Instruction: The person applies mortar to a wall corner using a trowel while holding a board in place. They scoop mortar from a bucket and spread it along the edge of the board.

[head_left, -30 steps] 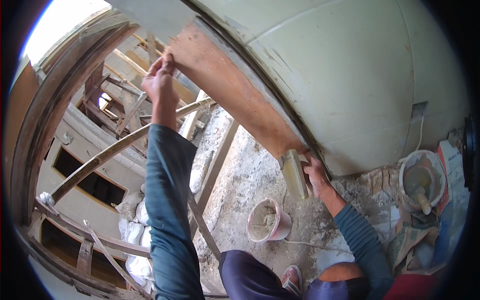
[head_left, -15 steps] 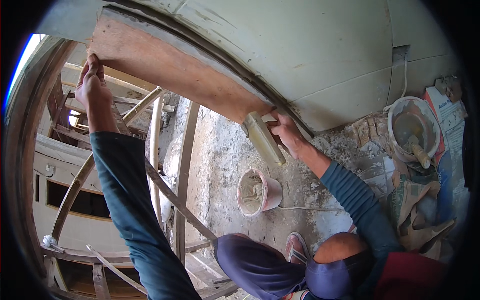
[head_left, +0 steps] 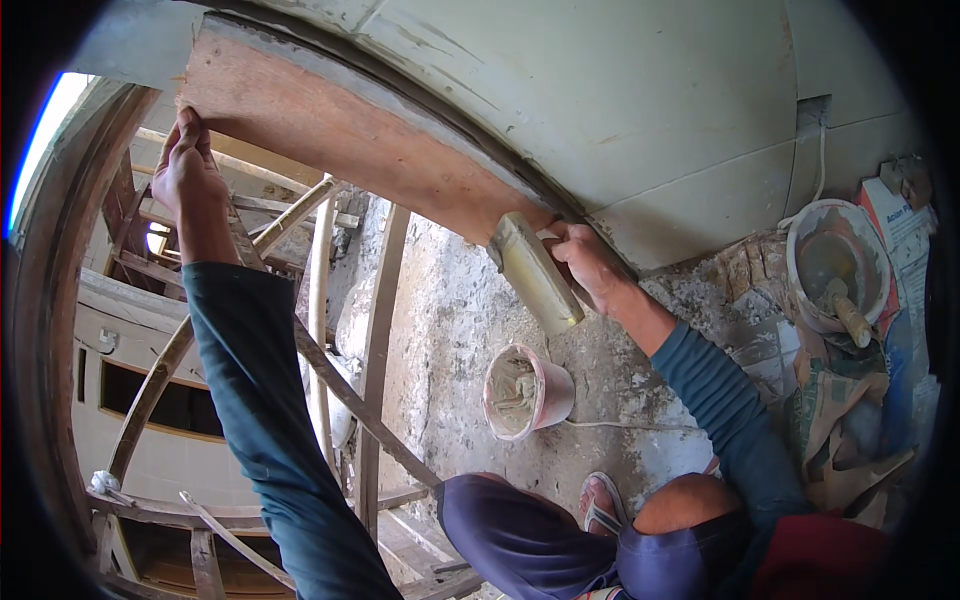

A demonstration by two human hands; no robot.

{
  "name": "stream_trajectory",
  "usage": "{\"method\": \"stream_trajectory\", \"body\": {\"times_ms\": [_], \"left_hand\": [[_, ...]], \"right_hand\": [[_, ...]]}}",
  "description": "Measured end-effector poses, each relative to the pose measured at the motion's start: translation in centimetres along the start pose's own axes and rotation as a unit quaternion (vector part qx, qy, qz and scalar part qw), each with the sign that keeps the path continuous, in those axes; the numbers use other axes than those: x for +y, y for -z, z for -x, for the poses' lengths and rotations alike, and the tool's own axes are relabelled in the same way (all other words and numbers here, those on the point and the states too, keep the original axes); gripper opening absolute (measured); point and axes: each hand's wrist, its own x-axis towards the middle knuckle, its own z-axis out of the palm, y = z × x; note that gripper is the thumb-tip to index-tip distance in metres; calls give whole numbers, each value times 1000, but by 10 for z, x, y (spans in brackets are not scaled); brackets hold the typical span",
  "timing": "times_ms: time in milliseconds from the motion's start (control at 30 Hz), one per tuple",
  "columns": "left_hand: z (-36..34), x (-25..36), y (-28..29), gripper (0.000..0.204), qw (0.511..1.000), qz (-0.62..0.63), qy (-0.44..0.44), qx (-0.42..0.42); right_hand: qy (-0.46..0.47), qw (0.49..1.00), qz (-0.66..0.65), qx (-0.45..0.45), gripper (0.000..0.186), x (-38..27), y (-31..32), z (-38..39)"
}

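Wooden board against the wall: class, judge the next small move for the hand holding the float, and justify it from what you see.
Probably slide the float up along the seam where the wooden board meets the wall. The right hand holds it at the board's lower end, while the left hand steadies the upper end.

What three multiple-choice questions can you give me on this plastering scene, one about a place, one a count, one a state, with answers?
1. Where is the left hand?
A. in the small pink bucket
B. at the upper end of the wooden board
C. on the sandal

2. How many buckets show?
A. two
B. three
C. four

3. What state is the right hand in?
A. open and empty
B. closed on a float
C. resting on a knee

Answers: 1 B, its fingers lie on the wooden board. 2 A, a pink bucket and a white bucket. 3 B, it grips the float by the board's lower end.
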Motion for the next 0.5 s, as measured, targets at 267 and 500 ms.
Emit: {"method": "stream_trajectory", "body": {"times_ms": [267,500], "left_hand": [[4,-3,0,17,1000,8,-2,3],[23,9,-14,20,999,-38,9,12]], "right_hand": [[3,1000,19,9,39,4,-2,-7],[0,1000,7,6,37,9,2,-8]]}}
